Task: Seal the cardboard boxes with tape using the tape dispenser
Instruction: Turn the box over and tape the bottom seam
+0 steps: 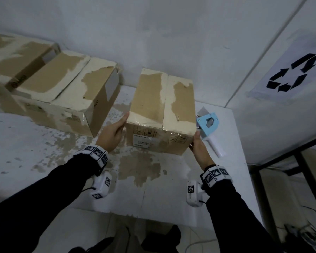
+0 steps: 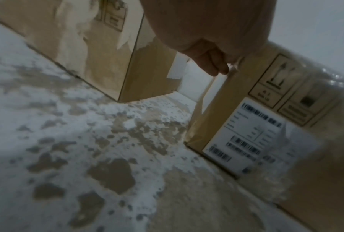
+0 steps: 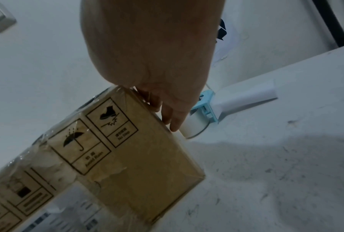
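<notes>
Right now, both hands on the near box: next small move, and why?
Probably free the right hand and reach for the tape dispenser. Both hands, left hand included, lie flat against the sides of the box. Its flaps are closed, but the centre seam looks untaped. The dispenser lies on the table just right of the box, beside the right fingers.

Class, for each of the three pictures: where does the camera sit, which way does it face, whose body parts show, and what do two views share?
Head: on the head, looking down at the table; both sleeved arms, left hand, right hand.
Left wrist: along the left hand to the box.
Right wrist: along the right hand to the box's other corner and the tape dispenser.
Shared: both wrist views show that box's front.
</notes>
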